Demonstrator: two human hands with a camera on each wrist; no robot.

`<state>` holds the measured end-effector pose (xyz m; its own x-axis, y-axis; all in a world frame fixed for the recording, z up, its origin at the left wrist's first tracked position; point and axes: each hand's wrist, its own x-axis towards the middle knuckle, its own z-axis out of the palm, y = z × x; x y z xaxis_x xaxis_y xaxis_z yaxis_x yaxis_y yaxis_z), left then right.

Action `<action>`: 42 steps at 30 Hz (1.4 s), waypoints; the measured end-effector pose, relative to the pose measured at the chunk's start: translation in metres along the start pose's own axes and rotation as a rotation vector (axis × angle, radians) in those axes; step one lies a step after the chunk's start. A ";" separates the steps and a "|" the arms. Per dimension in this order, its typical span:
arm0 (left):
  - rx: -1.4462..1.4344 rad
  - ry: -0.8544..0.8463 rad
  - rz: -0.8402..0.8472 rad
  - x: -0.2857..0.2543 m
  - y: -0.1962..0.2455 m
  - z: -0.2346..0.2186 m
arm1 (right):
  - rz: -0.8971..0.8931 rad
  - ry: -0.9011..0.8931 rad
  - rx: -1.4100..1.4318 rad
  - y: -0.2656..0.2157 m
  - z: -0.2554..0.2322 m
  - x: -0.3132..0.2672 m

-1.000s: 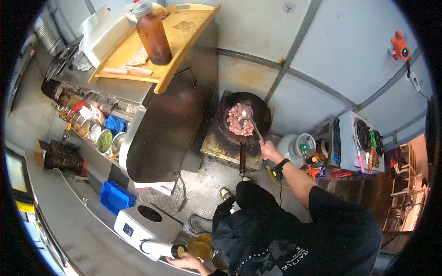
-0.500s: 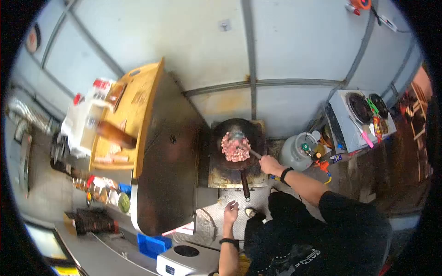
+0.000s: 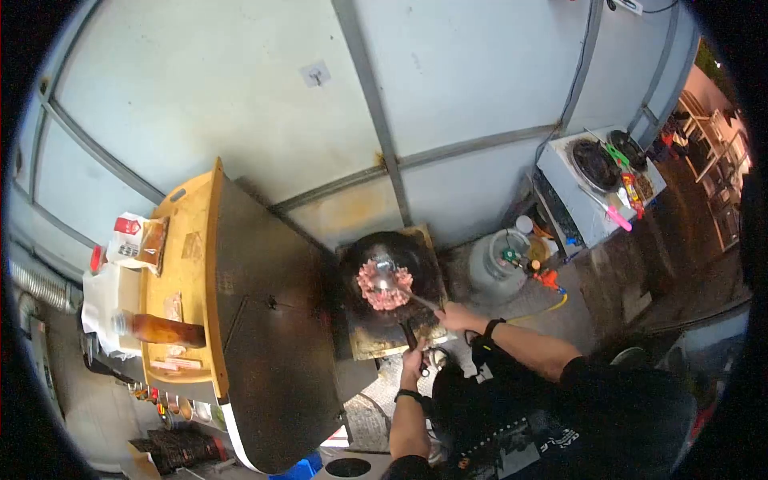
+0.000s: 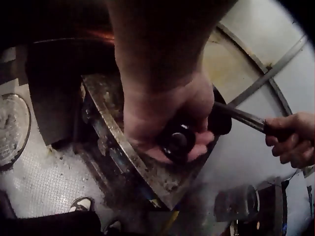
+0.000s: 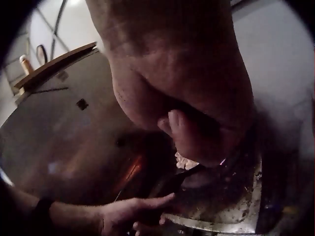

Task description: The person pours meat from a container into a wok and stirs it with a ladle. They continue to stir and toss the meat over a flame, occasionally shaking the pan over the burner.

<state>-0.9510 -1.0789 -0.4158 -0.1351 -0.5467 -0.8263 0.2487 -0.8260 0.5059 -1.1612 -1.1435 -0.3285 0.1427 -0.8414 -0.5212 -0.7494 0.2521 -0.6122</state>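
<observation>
A black wok [image 3: 430,276] sits on a worn stove [image 3: 364,350], with chopped pink meat [image 3: 376,298] in the middle of it. My left hand [image 3: 413,364] grips the wok's dark handle [image 3: 409,332]; in the left wrist view the fingers wrap round the handle's end [image 4: 178,141]. My right hand [image 3: 462,318] holds a metal ladle [image 3: 422,301] by its handle, the bowl down on the meat. The right wrist view has my right hand [image 5: 197,132] near the camera, hiding most of the meat and the ladle.
Left of the stove stands a dark metal counter side [image 3: 276,352], topped by a wooden tray [image 3: 180,232] with a brown bottle [image 3: 168,330]. A gas cylinder [image 3: 490,268] and a white two-burner stove [image 3: 588,204] are on the right. The wall [image 3: 456,88] rises behind.
My left hand has come from beside the white machine at lower left up to the wok handle and taken hold of it. My right hand keeps the ladle in the meat. The head view has shifted.
</observation>
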 end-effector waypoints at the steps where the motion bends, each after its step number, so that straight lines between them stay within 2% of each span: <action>1: 0.024 0.093 0.008 -0.006 0.001 0.000 | 0.070 -0.045 0.098 -0.001 0.002 -0.001; 3: 0.049 0.065 -0.021 -0.020 0.007 -0.011 | 0.214 -0.122 0.391 -0.013 -0.001 -0.013; 6: 0.048 0.021 -0.044 -0.016 0.011 -0.021 | 0.110 -0.246 0.437 -0.019 -0.020 -0.026; 7: 0.078 0.030 -0.049 -0.017 0.007 -0.022 | 0.151 -0.216 0.406 0.011 0.011 0.009; 8: 0.105 0.037 -0.039 -0.016 0.008 -0.023 | 0.093 -0.286 0.719 0.022 0.009 0.015; 9: 0.089 0.045 -0.040 -0.023 0.009 -0.026 | 0.066 -0.242 0.750 0.025 0.007 0.014; 10: 0.070 0.034 -0.042 -0.040 0.004 -0.034 | 0.047 -0.204 0.790 0.022 0.010 0.001; 12: 0.034 -0.006 -0.033 -0.073 0.005 -0.039 | 0.116 -0.278 0.594 0.014 -0.005 -0.041; 13: 0.135 0.029 -0.015 -0.090 0.011 -0.036 | 0.173 -0.380 0.729 -0.005 -0.025 -0.062; 14: 0.103 0.014 -0.052 -0.089 0.010 -0.037 | 0.245 -0.477 0.855 -0.024 -0.046 -0.083; 16: 0.224 -0.006 0.063 -0.066 0.010 -0.039 | -0.024 -0.419 0.757 -0.009 -0.021 -0.067; 18: 0.141 -0.045 0.055 -0.080 0.025 -0.029 | 0.154 -0.453 1.120 0.003 0.002 -0.031; 19: 0.188 -0.049 0.060 -0.096 0.024 -0.032 | 0.091 -0.413 1.114 0.012 -0.001 -0.033; 21: 0.284 -0.088 0.056 -0.130 0.021 -0.049 | 0.250 -0.460 1.041 0.008 -0.014 -0.057; 22: 0.340 -0.047 0.029 -0.145 0.023 -0.048 | 0.322 -0.470 0.999 -0.004 -0.033 -0.076; 24: 0.391 -0.028 0.033 -0.133 0.023 -0.039 | -0.160 -0.397 1.012 -0.014 -0.027 -0.087; 25: 0.302 -0.069 0.061 -0.126 0.024 -0.033 | -0.190 -0.369 1.029 -0.005 -0.011 -0.066; 27: 0.169 -0.112 0.095 -0.120 0.032 -0.023 | 0.150 -0.389 1.203 -0.019 -0.017 -0.043; 30: 0.289 -0.044 0.044 -0.150 0.019 -0.041 | 0.155 -0.297 0.859 -0.015 -0.041 -0.086; 32: 0.332 -0.034 0.024 -0.155 0.015 -0.045 | -0.015 -0.469 1.008 -0.006 -0.038 -0.101; 34: 0.398 -0.049 0.058 -0.126 0.022 -0.047 | 0.110 -0.182 0.194 -0.028 -0.038 -0.085; 35: 0.292 -0.065 0.092 -0.129 0.037 -0.037 | 0.004 -0.119 0.058 -0.028 -0.036 -0.089; 37: 0.273 -0.060 0.034 -0.134 0.048 -0.034 | -0.218 0.043 -0.235 -0.038 -0.062 -0.100; 39: 0.287 -0.058 -0.021 -0.146 0.042 -0.045 | -0.175 -0.065 -0.286 -0.057 -0.094 -0.134; 40: 0.242 -0.041 -0.031 -0.159 0.055 -0.036 | -0.159 -0.113 -0.310 -0.065 -0.106 -0.140; 42: 0.456 -0.117 0.083 -0.114 0.059 -0.056 | -0.217 -0.086 -0.302 -0.060 -0.089 -0.126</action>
<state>-0.8668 -1.0573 -0.3058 -0.2466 -0.6038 -0.7581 -0.1790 -0.7404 0.6479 -1.1915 -1.0947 -0.1732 0.3636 -0.8131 -0.4546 -0.8508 -0.0911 -0.5175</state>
